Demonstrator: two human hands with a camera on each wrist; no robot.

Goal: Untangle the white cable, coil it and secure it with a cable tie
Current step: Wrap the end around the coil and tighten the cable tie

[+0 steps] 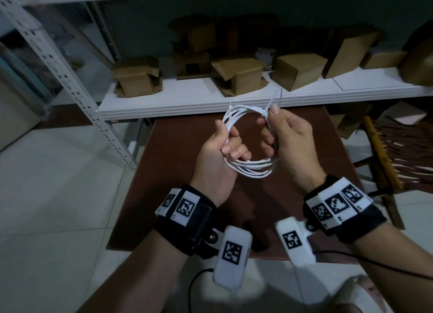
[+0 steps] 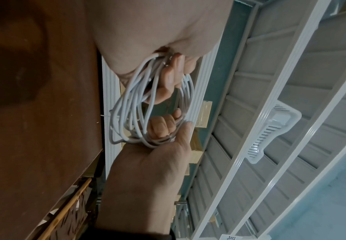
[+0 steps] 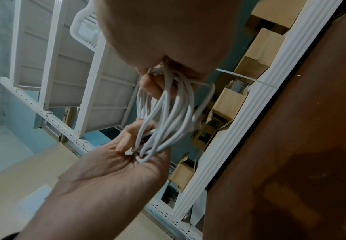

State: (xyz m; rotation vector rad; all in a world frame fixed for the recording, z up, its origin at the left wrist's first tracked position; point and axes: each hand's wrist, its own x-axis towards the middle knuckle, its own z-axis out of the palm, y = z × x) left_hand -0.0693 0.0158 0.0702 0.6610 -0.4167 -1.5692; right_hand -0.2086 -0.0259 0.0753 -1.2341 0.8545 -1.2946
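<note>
Held mid-frame above the brown table (image 1: 178,195): white cable (image 1: 246,168), coiled. Left hand (image 1: 218,158) curled round its left arc; right hand (image 1: 285,139) clasping the right arc, pinching the cable tie (image 1: 273,101), tail slanting toward upper right, nearest the right thumb.
</note>
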